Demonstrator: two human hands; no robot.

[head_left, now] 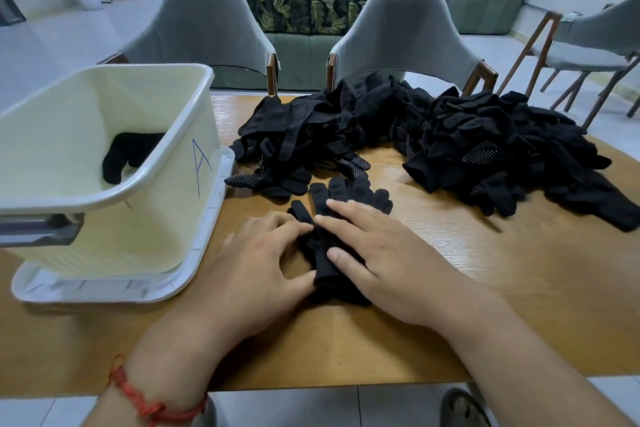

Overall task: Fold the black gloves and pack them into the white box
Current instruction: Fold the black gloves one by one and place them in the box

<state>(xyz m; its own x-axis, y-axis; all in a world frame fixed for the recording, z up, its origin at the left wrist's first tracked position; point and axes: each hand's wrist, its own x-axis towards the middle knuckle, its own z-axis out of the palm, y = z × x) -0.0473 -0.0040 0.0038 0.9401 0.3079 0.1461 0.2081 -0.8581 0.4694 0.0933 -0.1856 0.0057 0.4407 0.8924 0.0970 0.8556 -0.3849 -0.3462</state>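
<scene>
Fabric is what we are dealing with here: the black glove [323, 250] at the centre of the frame is, by our judgement, thin knit, light and limp, with no stiffness to keep a crease. It lies flat on the wooden table [467, 288], fingers pointing to the top of the frame and cuff toward the bottom. We cannot tell whether it is one glove or a pair laid together.

Our right hand [384, 253] lies flat on its right half, fingers straight and pressing it down. Our left hand [256, 260] sits just beside it, fingers loosely bent, with fingertip and thumb touching the glove's left edge. Neither hand clasps it.

We expect the cloth to slide little on the wood but to spring open once let go, so a fold needs a palm kept on it. The cuff looks like the firmest part to take hold of, and the loose finger ends should be tucked in first.

The white box [166, 218] stands at the left of the frame, near the hands, with one folded glove [128, 154] already at its bottom. Two heaps of gloves wait above the hands: a middle heap [301, 139] and a right heap [502, 156].
</scene>
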